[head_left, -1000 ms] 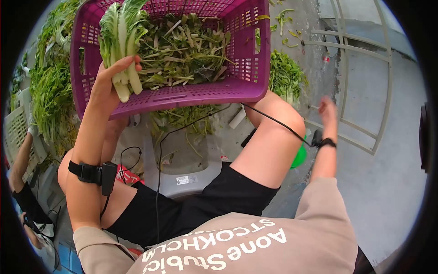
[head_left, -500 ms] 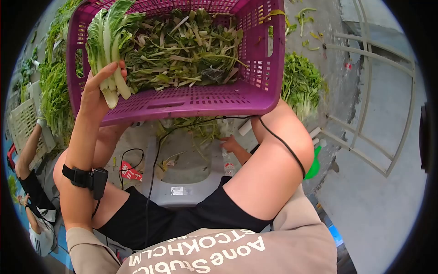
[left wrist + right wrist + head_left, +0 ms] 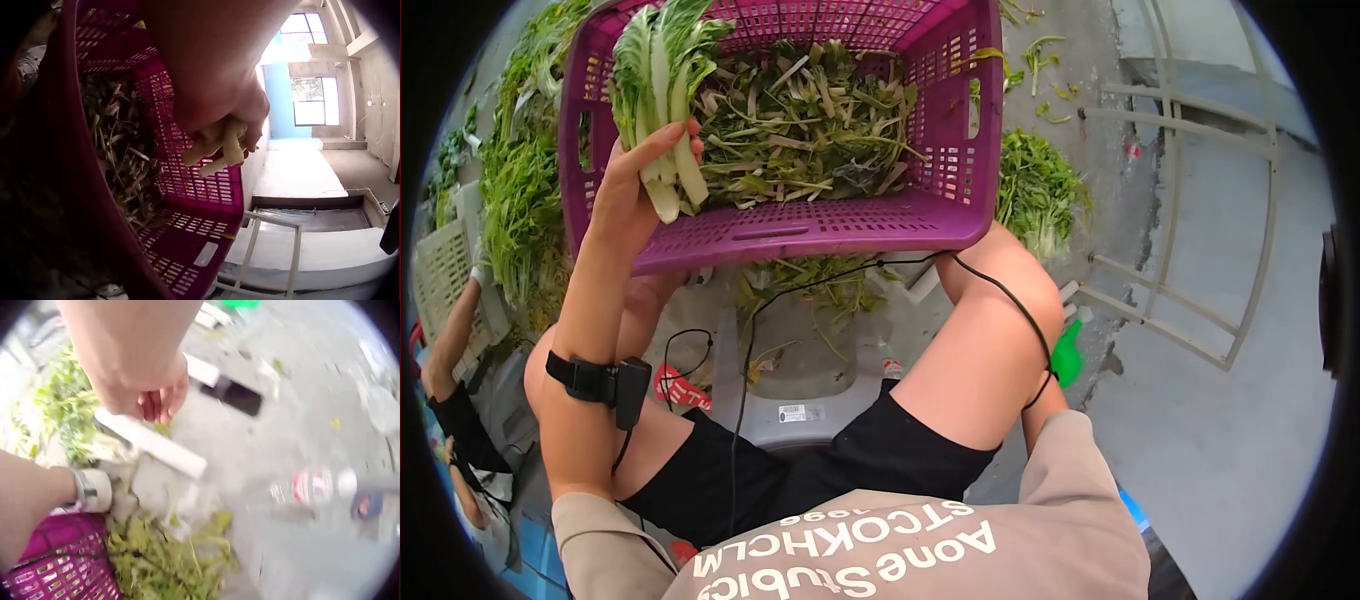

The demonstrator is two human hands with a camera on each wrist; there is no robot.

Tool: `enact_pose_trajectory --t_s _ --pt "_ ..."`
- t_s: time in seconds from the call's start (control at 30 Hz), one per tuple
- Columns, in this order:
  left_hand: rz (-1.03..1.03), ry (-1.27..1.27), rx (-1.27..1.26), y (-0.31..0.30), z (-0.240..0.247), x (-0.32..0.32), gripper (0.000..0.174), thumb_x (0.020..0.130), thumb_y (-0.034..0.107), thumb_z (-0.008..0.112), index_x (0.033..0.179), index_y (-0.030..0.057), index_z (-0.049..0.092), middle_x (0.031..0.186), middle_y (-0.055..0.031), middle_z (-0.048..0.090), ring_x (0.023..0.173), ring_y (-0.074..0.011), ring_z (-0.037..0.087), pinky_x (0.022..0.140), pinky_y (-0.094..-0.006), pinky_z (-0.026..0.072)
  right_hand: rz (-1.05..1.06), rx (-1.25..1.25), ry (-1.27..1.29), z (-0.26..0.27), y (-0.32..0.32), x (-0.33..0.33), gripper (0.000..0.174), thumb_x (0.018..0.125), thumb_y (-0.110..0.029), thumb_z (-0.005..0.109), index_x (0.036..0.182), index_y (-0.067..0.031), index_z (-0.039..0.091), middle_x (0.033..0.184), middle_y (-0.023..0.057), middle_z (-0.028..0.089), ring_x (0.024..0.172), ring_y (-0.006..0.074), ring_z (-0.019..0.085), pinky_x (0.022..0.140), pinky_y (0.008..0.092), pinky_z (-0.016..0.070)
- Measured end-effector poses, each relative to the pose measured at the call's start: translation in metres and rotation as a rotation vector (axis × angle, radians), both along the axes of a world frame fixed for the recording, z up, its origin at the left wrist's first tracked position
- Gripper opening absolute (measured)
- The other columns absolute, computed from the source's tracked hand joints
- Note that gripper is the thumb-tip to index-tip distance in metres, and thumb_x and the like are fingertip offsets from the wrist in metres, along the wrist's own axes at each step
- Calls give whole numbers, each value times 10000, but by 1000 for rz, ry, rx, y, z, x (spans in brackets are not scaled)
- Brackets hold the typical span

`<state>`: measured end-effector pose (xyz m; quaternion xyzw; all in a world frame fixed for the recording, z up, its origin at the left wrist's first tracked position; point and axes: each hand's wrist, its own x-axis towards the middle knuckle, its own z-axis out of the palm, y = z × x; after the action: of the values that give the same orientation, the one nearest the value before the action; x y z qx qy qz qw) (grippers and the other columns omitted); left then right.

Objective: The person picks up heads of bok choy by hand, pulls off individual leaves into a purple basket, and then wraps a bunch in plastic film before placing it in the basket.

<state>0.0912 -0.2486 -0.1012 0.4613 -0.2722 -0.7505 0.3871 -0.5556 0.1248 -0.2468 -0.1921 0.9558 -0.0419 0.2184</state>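
Note:
In the head view the left hand (image 3: 632, 190) grips a bunch of leafy greens (image 3: 662, 85) by its pale stalks, leaves upward, over the left part of a purple basket (image 3: 820, 232). In the left wrist view the stalk ends (image 3: 219, 147) stick out below that hand (image 3: 219, 103). Cut greens (image 3: 800, 130) lie inside the basket. The right hand is hidden behind the leg in the head view. In the right wrist view the right hand (image 3: 147, 394), fingers loosely curled, hovers by a white tube-like piece (image 3: 162, 450); nothing is visible in its grasp.
A white piece with a black end (image 3: 237, 397) and a bottle (image 3: 315, 485) lie on the floor. Greens are heaped at the left (image 3: 525, 200) and right (image 3: 1040, 190) of the basket. A metal frame (image 3: 1175, 200) stands at right; a cable crosses the knee.
The right arm has swung from the outer right side to below the right thigh; its hand, glimpsed between the legs half a second ago, is now hidden. The left hand keeps its grip on the bunch.

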Motion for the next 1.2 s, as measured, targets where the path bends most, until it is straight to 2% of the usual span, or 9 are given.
enact_pose_trajectory --t_s 0.2,0.37,0.87,1.03,1.07,1.1,1.13,1.17,1.2 --pt "14 -10 -38 5 -1 11 355 911 135 685 1226 29 559 1027 -63 653 900 -143 650 742 -273 549 107 -79 76 -24 -58 -2 243 923 -264 592 977 -57 707 928 151 714 782 274 651 673 395 497" --pt "16 -16 -5 10 -13 14 331 906 134 684 1195 5 586 1010 -76 670 891 -152 659 761 -289 547 82 -73 70 -76 -18 30 249 919 -266 594 981 -54 708 951 164 717 809 287 658 699 405 503" --pt "-8 -24 -16 10 2 5 382 887 154 717 1210 3 581 1007 -86 680 881 -159 669 734 -308 554 -4 -201 409 6 16 5 266 910 -273 600 992 -44 710 1013 201 728 886 323 677 773 435 521" --pt "108 -39 -56 7 21 -9 334 877 140 730 1157 3 610 982 -78 679 870 -169 673 709 -309 555 795 279 268 51 -81 -109 313 906 -314 660 988 -11 652 884 116 669 902 231 602 899 432 461" --pt "105 -42 -37 12 18 -7 334 877 140 730 1157 3 610 982 -78 679 870 -169 673 709 -309 555 450 -264 514 148 -158 -74 261 907 -236 600 913 13 679 853 173 704 839 263 651 733 449 514" --pt "91 -34 -33 15 15 -5 327 872 133 735 1147 -1 616 983 -79 680 880 -174 675 717 -309 555 381 -854 415 236 -195 -57 207 918 -164 556 880 13 656 875 145 694 786 228 633 711 391 528" --pt "93 -24 -60 9 16 -4 321 867 125 740 1136 -4 622 984 -80 681 890 -179 676 726 -309 554 247 -1138 734 314 -243 11 205 925 -130 515 863 6 655 862 100 680 748 208 620 672 351 529" --pt "138 -5 -43 10 17 -5 329 856 105 747 1136 -12 621 990 -87 685 899 -189 679 750 -313 554 256 -1172 731 316 -257 1 205 925 -130 515 863 6 655 862 100 680 748 208 620 672 351 529" --pt "146 0 -63 9 17 -5 329 856 105 747 1136 -12 621 990 -87 685 899 -189 679 750 -313 554 466 -1135 341 301 -280 26 198 927 -167 536 948 -8 653 907 81 684 808 189 628 723 338 528"
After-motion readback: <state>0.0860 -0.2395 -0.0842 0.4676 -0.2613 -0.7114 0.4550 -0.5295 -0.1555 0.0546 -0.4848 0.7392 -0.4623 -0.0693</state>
